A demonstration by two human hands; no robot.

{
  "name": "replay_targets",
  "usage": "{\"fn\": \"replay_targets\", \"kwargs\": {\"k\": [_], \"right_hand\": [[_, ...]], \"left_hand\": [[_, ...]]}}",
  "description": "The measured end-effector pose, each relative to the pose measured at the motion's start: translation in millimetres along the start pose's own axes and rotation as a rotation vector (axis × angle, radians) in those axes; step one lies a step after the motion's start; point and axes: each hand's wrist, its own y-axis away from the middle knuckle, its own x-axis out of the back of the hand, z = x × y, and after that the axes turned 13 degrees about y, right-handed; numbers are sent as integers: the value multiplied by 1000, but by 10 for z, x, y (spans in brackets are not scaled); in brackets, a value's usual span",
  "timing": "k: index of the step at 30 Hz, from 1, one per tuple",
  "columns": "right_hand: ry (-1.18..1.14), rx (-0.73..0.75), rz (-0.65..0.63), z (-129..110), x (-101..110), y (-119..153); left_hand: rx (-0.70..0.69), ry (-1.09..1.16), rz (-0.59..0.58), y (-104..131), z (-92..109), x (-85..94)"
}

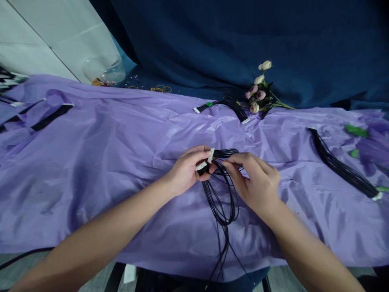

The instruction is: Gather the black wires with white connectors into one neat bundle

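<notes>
Both forearms are reaching in; our left hand (185, 170) & right hand (255, 182) are pinching black wire bundle (221, 194) w/ white connectors (210, 155), grip closed, over purple surface (106, 162) center.

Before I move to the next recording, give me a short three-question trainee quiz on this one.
1. True or false: both hands grip the same bundle of black wires.
2. What colour is the cloth under the wires? A green, B purple, C red.
3. Fill in: beyond the hands, at the cloth's far edge, lies a small bunch of ____.

Key
1. True: the left hand and right hand pinch the wire bundle near its white plugs.
2. B: the cloth is purple.
3. Flowers, beside another wire bundle.
</notes>
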Motion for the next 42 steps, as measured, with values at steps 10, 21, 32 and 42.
{"fn": "replay_targets", "kwargs": {"k": [10,21,32,42], "right_hand": [[-51,-37,1,-23,-18,35],[-29,24,66,14,-48,30],[-42,-36,100,-10,71,-50],[-119,-154,12,-152,142,-17]], "left_hand": [[-17,-8,-27,11,-7,-10],[15,29,-27,28,-29,-8],[-7,89,7,-6,17,-6],[-117,222,123,-89,101,28]]}}
